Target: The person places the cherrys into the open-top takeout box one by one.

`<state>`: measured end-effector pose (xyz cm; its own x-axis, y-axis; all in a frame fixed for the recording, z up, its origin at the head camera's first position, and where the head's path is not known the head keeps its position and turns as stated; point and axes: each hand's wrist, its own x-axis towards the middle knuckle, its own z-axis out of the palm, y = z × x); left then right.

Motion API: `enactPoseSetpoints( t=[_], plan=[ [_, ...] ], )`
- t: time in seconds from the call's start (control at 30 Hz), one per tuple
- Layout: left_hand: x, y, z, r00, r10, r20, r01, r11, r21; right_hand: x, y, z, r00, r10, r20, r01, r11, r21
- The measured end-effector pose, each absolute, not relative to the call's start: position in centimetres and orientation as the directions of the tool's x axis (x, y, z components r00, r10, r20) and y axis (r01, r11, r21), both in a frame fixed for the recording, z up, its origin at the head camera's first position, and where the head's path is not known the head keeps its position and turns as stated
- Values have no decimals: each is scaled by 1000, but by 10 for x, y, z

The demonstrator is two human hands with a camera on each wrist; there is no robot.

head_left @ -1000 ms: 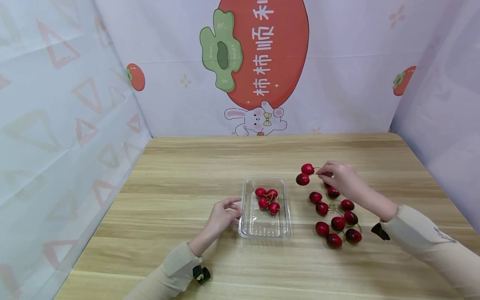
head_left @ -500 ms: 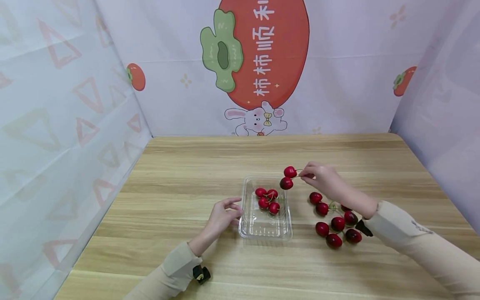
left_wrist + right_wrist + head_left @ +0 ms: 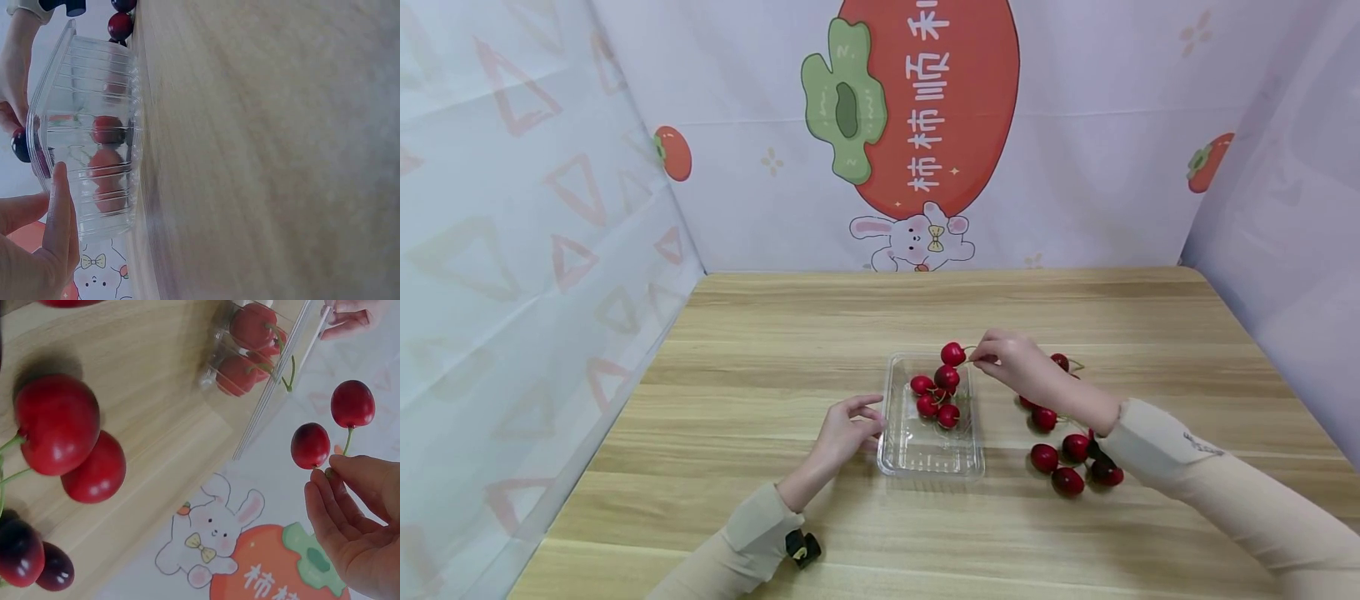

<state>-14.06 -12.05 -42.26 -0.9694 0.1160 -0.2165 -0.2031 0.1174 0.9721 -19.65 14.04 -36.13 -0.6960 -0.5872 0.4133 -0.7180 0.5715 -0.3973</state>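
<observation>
My right hand (image 3: 1017,365) pinches the joined stems of a pair of cherries (image 3: 952,354) between thumb and fingertips. The pair, one bright red and one darker, hangs over the far right corner of a clear plastic box (image 3: 889,454). Inside the box lie several red cherries (image 3: 948,416) with green stems. At the box's left side my left hand (image 3: 841,432) touches the wall and rim with nearly straight fingers (image 3: 59,212). In the right wrist view the held cherries (image 3: 310,445) are above the rim, apart from those inside.
Several dark red cherries (image 3: 1067,481) lie on the wooden table (image 3: 760,350) right of the box, some hidden under my right forearm. A printed cloth (image 3: 737,192) hangs behind the table, with more cloth at both sides.
My right hand has moved left with the pair of cherries, from above the loose cherries to over the box. My left hand and the box have stayed put.
</observation>
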Motion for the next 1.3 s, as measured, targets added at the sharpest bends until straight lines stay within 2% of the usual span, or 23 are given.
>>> enactPoseSetpoints(
  t=[0.3, 0.77, 1.3],
  plan=[
    [-138, -120, -420, -973, 114, -200, -185, 131, 974, -199, 124, -368, -675, -629, 385, -735, 531, -422],
    [-139, -119, -420, -974, 105, -200, -185, 140, 973, -203, 103, -374, -607, -711, 356, -784, 462, -415],
    [-138, -119, -418, -975, 105, -196, -180, 146, 973, -207, 88, -380, -557, -761, 332, -824, 457, -336]
  ],
)
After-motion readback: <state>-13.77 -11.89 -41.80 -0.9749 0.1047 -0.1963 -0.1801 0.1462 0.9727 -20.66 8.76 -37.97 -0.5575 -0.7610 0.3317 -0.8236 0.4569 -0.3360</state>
